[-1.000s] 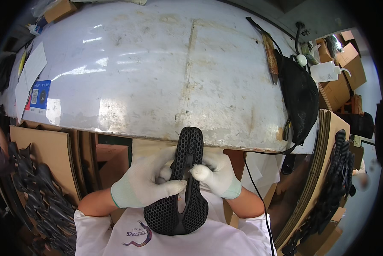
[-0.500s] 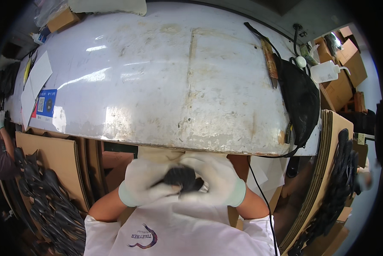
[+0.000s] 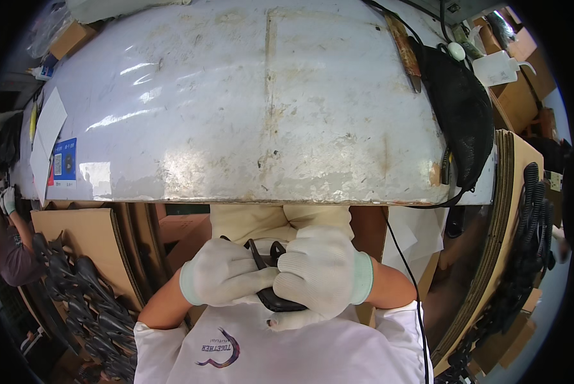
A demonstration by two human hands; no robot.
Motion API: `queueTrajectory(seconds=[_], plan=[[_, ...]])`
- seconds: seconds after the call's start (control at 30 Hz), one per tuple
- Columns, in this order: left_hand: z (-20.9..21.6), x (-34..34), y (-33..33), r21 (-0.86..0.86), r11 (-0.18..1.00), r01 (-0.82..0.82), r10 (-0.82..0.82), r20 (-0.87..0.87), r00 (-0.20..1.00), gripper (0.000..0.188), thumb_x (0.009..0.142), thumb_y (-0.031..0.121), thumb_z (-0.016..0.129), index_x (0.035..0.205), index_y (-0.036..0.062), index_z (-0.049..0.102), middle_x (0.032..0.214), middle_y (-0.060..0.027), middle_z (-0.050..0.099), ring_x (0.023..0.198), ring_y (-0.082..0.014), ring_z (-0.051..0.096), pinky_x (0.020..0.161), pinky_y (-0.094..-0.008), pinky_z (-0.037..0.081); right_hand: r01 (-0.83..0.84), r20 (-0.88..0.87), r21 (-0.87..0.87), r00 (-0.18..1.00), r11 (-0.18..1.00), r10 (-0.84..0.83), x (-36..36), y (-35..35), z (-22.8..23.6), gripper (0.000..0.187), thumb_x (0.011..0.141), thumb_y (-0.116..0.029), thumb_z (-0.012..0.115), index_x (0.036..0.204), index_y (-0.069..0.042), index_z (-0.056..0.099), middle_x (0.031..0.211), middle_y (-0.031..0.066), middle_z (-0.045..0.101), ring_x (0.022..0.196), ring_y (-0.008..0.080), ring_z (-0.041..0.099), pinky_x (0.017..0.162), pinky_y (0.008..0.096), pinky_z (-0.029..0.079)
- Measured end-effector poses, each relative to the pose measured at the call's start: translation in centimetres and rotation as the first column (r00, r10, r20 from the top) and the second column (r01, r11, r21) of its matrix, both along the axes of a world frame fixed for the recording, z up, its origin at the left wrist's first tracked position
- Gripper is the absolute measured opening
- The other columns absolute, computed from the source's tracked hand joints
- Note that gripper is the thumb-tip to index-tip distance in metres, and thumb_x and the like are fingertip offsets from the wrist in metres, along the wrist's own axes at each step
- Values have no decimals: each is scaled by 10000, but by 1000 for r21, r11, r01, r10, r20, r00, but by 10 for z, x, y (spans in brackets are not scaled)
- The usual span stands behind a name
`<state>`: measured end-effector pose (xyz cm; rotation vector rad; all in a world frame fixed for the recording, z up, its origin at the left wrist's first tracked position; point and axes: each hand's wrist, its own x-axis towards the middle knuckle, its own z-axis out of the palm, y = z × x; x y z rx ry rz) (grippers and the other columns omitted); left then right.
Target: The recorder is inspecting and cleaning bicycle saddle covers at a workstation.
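Both my hands, in white knit gloves with pale green cuffs, are together over my lap, just below the near edge of the table. Between them is a glossy black moulded piece [image 3: 273,299] with thin looped or pronged ends at the top; most of it is hidden by the fingers, so its kind is unclear. My left hand [image 3: 221,272] is closed at its left side, the fingers reaching across to meet the other glove. My right hand [image 3: 322,272] wraps over it from the right, with the thumb underneath and a worn tip on that glove.
A worn white table [image 3: 210,128] spans the front. On its right lie a black bag [image 3: 459,121] and a brown-sheathed tool [image 3: 403,51]; papers [image 3: 49,134] lie left. Cardboard racks with black pieces [image 3: 82,294] flank me. A black cable [image 3: 405,275] hangs at right. Another person's gloved hand [image 3: 7,200] is far left.
The black piece has turned in my hands and its looped ends now show. My hands, blurred before, are now steadier and closer together. The whole view has shifted slightly.
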<state>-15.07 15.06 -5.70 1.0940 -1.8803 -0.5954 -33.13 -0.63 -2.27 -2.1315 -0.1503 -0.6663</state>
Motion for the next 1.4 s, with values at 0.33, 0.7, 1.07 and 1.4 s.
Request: queueTrajectory(seconds=[0.33,0.7,1.07,1.4], plan=[[-29,-17,0,26,951,-307,301,-298,906,596,709,606,850,893,44,772,580,-15,511,462,-192,490,470,-347,324,137,-75,97,989,986,-130,6,15,-3,550,747,-524,884,651,-114,530,585,21,443,475,210,463,447,360,334],[-47,-23,-3,-147,947,-286,173,-515,839,688,759,623,863,898,-42,760,573,-28,522,431,-184,475,443,-341,299,24,-12,220,1000,975,-22,17,20,3,542,814,-542,835,643,-138,518,580,21,440,470,200,487,427,354,343],[-49,-20,-4,-101,948,-303,189,-585,788,680,773,608,869,864,-54,741,586,-45,541,447,-193,494,443,-346,302,112,-96,240,991,964,-91,17,26,2,468,771,-446,891,698,-121,561,588,23,474,470,214,521,433,355,378],[28,5,-7,77,922,-379,362,176,915,523,593,442,865,954,73,779,611,6,546,516,-229,537,526,-340,413,230,-276,-10,935,973,-224,2,17,9,465,768,-459,891,716,-94,608,616,33,508,476,213,481,450,364,351]])
